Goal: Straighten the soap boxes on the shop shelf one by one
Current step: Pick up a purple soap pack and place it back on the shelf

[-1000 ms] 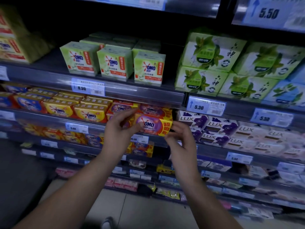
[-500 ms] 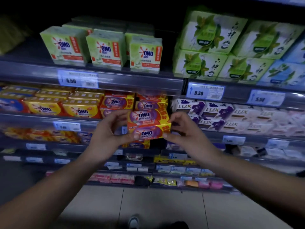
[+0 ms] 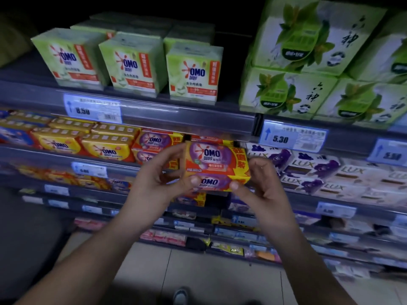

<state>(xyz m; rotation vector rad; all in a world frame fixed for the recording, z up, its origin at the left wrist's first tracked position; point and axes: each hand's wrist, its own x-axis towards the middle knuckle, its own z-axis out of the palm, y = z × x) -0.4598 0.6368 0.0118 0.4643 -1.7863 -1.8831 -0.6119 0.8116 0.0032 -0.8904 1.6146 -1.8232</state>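
Both hands pinch the purple OMO soap pack (image 3: pixel 217 167): left hand (image 3: pixel 154 183) at 9 o'clock, right hand (image 3: pixel 262 186) at 3, long axis sideways.

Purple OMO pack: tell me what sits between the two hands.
In the head view, only the purple OMO pack sits between them: the left hand pinches its left end, the right hand its right end.

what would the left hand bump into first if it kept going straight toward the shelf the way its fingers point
Probably the stacked purple OMO boxes just behind the left hand, which grips the held purple OMO pack together with the right hand. Depth is unclear, so this is a guess.
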